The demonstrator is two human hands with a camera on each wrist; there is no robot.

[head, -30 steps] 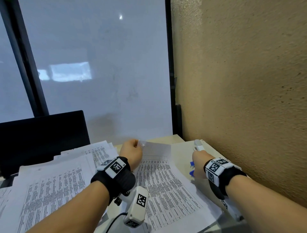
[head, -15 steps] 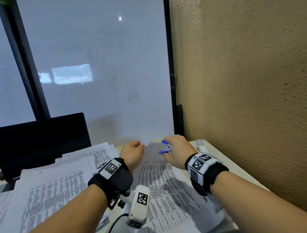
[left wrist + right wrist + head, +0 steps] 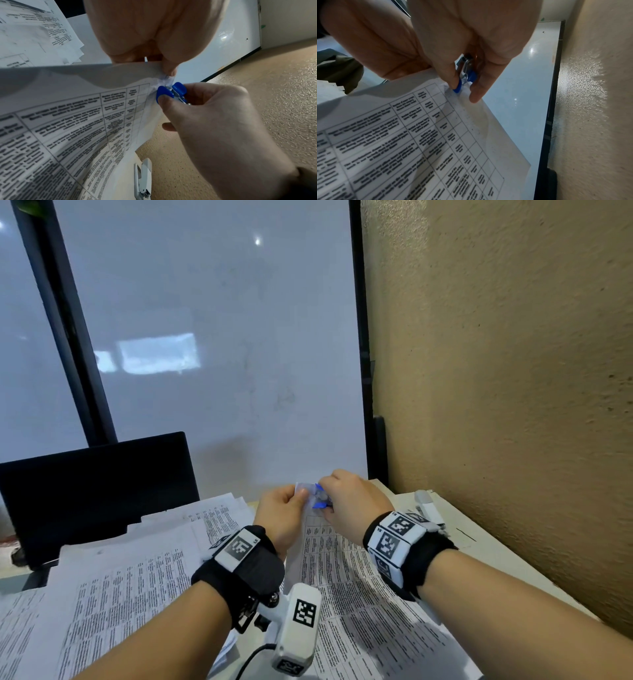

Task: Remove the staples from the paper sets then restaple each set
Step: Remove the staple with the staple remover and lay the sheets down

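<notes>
A printed paper set (image 3: 346,580) (image 3: 72,128) (image 3: 406,142) lies on the desk with its far corner lifted. My left hand (image 3: 284,511) (image 3: 161,63) pinches that corner from the left. My right hand (image 3: 349,501) (image 3: 205,112) (image 3: 464,75) grips a blue staple remover (image 3: 320,497) (image 3: 170,92) (image 3: 465,79), whose jaws are pressed against the crumpled corner. The staple itself is too small to make out. A white stapler (image 3: 426,505) (image 3: 142,180) lies on the desk to the right, by the wall.
Several other printed sets (image 3: 113,583) are spread over the left of the desk. A black monitor (image 3: 96,487) stands at the back left. A whiteboard (image 3: 212,344) rises behind the desk and a rough tan wall (image 3: 507,378) closes off the right side.
My right hand left the spot by the stapler with the blue staple remover and moved left to the lifted corner. The left hand kept its pinch on the corner.
</notes>
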